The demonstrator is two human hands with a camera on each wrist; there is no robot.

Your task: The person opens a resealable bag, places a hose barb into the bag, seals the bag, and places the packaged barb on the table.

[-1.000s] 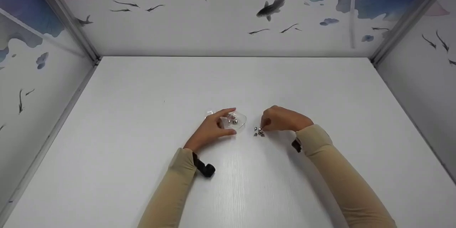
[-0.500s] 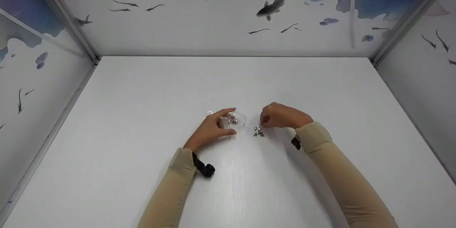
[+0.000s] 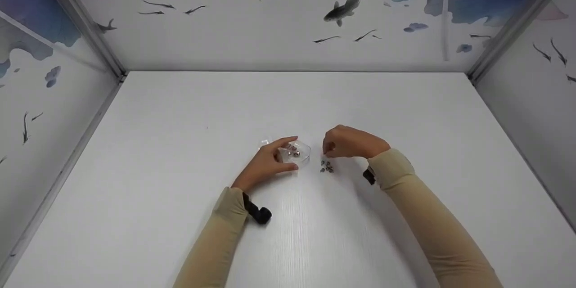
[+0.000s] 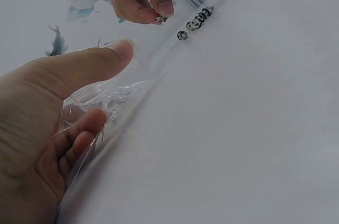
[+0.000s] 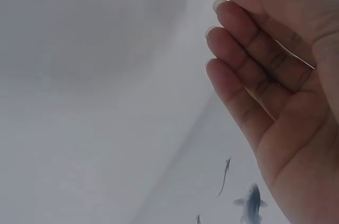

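My left hand [image 3: 266,164] holds a clear plastic bag [image 3: 304,155] with thumb and fingers spread around its sides. Inside it lie several shiny metal pieces [image 3: 296,154]. The left wrist view shows the crinkled film of the bag [image 4: 114,97] between thumb and fingers. My right hand [image 3: 353,141] is raised just above a small cluster of silvery metal pieces [image 3: 328,167] on the table. Between its thumb and fingertip it pinches one small metal piece [image 4: 161,19]. In the right wrist view the tips of my right hand [image 5: 275,70] are partly cut off, and the piece is not visible.
The white table [image 3: 288,99] is enclosed by a back wall [image 3: 288,27] and side walls printed with fish and ink shapes. A black wrist camera [image 3: 261,215] sticks out from the left sleeve.
My right hand has lifted away from the cluster and shifted slightly left toward the bag, with a metal piece pinched in it. My left hand and the bag have stayed in place.
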